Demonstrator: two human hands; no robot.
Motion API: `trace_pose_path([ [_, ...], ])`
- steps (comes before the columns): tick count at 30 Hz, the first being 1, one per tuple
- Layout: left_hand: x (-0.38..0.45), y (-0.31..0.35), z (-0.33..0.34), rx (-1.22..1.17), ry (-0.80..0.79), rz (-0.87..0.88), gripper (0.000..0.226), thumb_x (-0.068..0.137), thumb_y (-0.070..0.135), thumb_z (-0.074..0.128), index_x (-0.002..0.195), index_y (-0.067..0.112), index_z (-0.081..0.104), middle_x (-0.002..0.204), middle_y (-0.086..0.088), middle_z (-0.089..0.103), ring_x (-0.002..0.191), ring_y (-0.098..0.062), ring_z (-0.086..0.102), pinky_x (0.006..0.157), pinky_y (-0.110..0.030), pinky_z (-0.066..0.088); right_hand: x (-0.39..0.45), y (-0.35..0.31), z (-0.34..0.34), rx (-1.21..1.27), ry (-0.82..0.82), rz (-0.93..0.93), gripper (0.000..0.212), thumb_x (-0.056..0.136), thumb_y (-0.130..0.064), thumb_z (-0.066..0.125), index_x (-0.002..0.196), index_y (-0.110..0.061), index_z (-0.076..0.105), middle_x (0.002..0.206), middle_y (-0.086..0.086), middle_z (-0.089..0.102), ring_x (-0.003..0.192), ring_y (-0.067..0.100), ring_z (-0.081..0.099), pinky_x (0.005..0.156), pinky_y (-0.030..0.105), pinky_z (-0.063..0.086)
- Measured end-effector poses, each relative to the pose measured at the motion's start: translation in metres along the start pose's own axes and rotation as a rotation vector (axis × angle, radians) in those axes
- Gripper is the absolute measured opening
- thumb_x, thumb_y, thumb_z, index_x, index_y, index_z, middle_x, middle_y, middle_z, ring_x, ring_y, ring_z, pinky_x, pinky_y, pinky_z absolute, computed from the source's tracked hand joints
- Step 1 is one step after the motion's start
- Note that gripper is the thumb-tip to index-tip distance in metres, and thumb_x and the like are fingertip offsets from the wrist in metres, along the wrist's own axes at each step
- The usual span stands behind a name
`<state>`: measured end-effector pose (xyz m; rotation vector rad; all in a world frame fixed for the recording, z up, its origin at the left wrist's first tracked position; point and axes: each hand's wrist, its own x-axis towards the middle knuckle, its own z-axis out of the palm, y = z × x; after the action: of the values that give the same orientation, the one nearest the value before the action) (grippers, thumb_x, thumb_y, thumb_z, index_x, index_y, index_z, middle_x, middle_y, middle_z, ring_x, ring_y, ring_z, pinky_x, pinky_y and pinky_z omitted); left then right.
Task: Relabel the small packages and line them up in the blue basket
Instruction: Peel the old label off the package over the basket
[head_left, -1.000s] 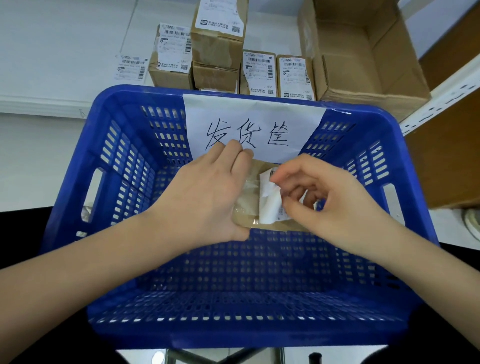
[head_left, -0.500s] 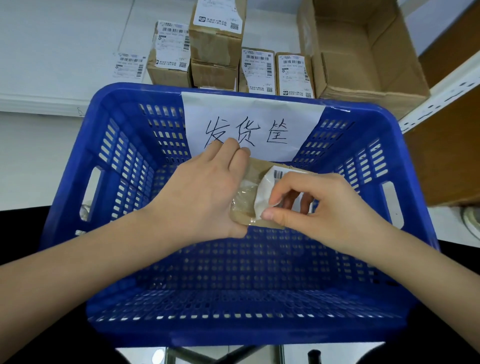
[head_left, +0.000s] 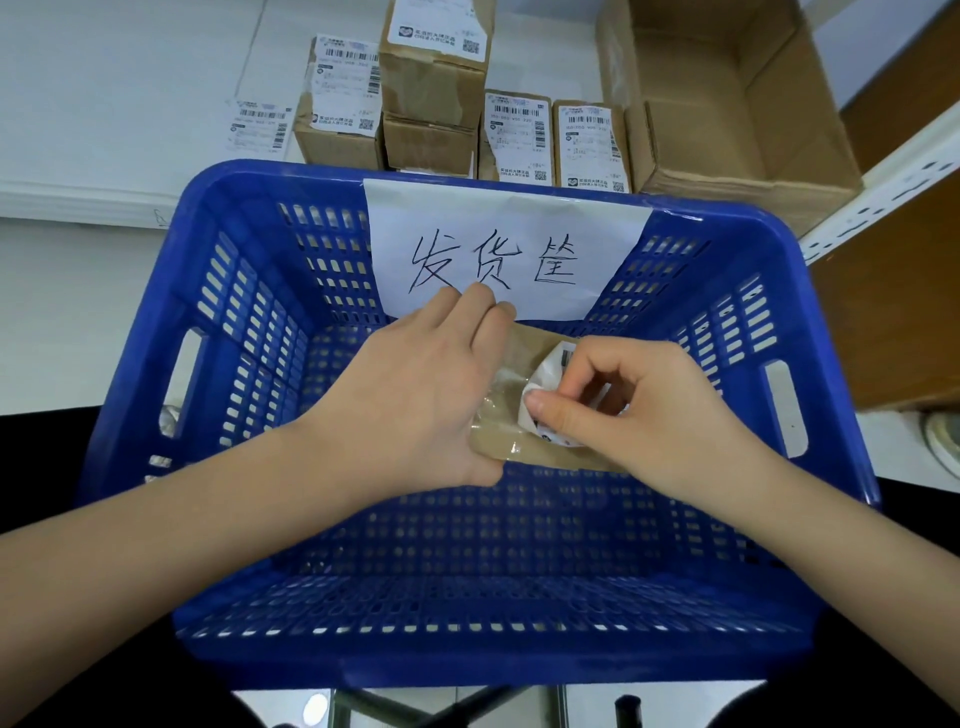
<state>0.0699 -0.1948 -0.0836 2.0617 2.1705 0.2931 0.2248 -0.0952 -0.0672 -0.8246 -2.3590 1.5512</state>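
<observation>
A small brown cardboard package (head_left: 519, 415) wrapped in clear tape is held over the inside of the blue basket (head_left: 249, 332). My left hand (head_left: 415, 395) grips its left side, fingers over the far edge and thumb under the near edge. My right hand (head_left: 628, 410) pinches a white shipping label (head_left: 545, 384) that curls up from the package's top face. The package's right half is hidden by my right hand. A white paper sign (head_left: 509, 249) with handwritten characters hangs on the basket's far wall.
Several labelled brown packages (head_left: 431, 88) stand on the white table behind the basket, beside a loose label (head_left: 260, 127). An open cardboard box (head_left: 727, 93) sits at the back right. A white shelf rail (head_left: 883, 192) and a wooden panel lie at the right.
My right hand has peeled the white label further across the package toward the left, curling it more. My left hand keeps its hold on the package.
</observation>
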Motion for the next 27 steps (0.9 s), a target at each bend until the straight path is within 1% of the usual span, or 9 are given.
trace_pose_path([
  [5,0.000,0.001,-0.001,0.049,0.012,0.036,0.086,0.039,0.041,0.079,0.108,-0.006,0.057,0.097,-0.015,0.057,0.078,-0.032,0.055,0.061,-0.038,0.054,-0.002,0.001,0.004,-0.046,0.105,0.046,0.035,0.079,-0.016,0.074,0.052,-0.016,0.052,0.051,-0.017,0.056,0.049,0.000,0.048,0.052,0.010,0.036],
  [8,0.000,0.002,-0.002,0.066,0.012,0.045,0.087,0.040,0.039,0.079,0.110,-0.007,0.057,0.098,-0.016,0.057,0.080,-0.032,0.055,0.063,-0.039,0.054,-0.001,0.004,0.007,-0.109,0.173,0.052,0.037,0.075,-0.016,0.073,0.049,-0.022,0.048,0.049,-0.010,0.053,0.048,0.004,0.045,0.050,0.012,0.034],
  [13,0.001,0.001,-0.002,0.041,0.033,0.034,0.084,0.044,0.043,0.070,0.111,-0.006,0.056,0.099,-0.016,0.057,0.080,-0.032,0.055,0.061,-0.040,0.054,-0.002,0.003,0.009,-0.082,0.229,0.067,0.033,0.073,-0.012,0.073,0.052,-0.020,0.049,0.051,-0.010,0.052,0.047,0.004,0.043,0.050,0.012,0.033],
  [15,0.002,0.001,-0.003,0.030,0.033,0.027,0.086,0.042,0.042,0.074,0.111,-0.006,0.057,0.099,-0.016,0.057,0.080,-0.032,0.055,0.059,-0.039,0.054,-0.002,0.000,0.009,-0.087,0.243,0.072,0.031,0.073,-0.011,0.073,0.055,-0.020,0.049,0.052,-0.010,0.051,0.047,0.004,0.043,0.050,0.012,0.032],
  [17,0.002,0.001,-0.003,0.038,0.030,0.032,0.087,0.040,0.041,0.076,0.111,-0.006,0.057,0.099,-0.016,0.058,0.080,-0.032,0.055,0.059,-0.038,0.054,-0.003,-0.001,0.009,-0.083,0.253,0.076,0.033,0.072,-0.012,0.073,0.059,-0.022,0.044,0.055,-0.004,0.053,0.048,0.010,0.045,0.050,0.023,0.036],
  [19,0.001,0.002,-0.002,0.051,0.028,0.044,0.085,0.042,0.040,0.074,0.111,-0.006,0.057,0.098,-0.016,0.057,0.080,-0.032,0.054,0.059,-0.038,0.053,-0.003,-0.004,0.009,-0.064,0.261,0.082,0.041,0.071,-0.010,0.073,0.062,-0.025,0.036,0.060,0.005,0.055,0.056,0.029,0.052,0.054,0.038,0.042],
  [20,0.001,0.002,-0.002,0.054,0.027,0.048,0.083,0.042,0.039,0.074,0.110,-0.006,0.057,0.098,-0.016,0.057,0.080,-0.032,0.054,0.059,-0.038,0.053,-0.003,-0.004,0.009,-0.070,0.258,0.078,0.043,0.072,-0.009,0.072,0.062,-0.025,0.034,0.062,0.008,0.056,0.059,0.033,0.054,0.055,0.041,0.043],
  [25,0.001,0.001,-0.001,0.084,0.013,0.051,0.089,0.039,0.041,0.079,0.110,-0.007,0.057,0.100,-0.017,0.058,0.081,-0.033,0.056,0.060,-0.039,0.054,-0.004,-0.004,0.009,-0.143,0.231,0.058,0.045,0.077,-0.008,0.073,0.062,-0.024,0.033,0.061,0.008,0.057,0.053,0.023,0.049,0.053,0.038,0.043],
  [27,0.001,0.000,-0.003,0.070,0.020,0.035,0.088,0.037,0.041,0.079,0.109,-0.006,0.057,0.099,-0.016,0.058,0.080,-0.032,0.056,0.060,-0.036,0.053,-0.005,-0.006,0.008,-0.112,0.213,0.061,0.039,0.080,-0.012,0.073,0.066,-0.022,0.038,0.061,0.005,0.061,0.051,0.016,0.053,0.054,0.035,0.046],
])
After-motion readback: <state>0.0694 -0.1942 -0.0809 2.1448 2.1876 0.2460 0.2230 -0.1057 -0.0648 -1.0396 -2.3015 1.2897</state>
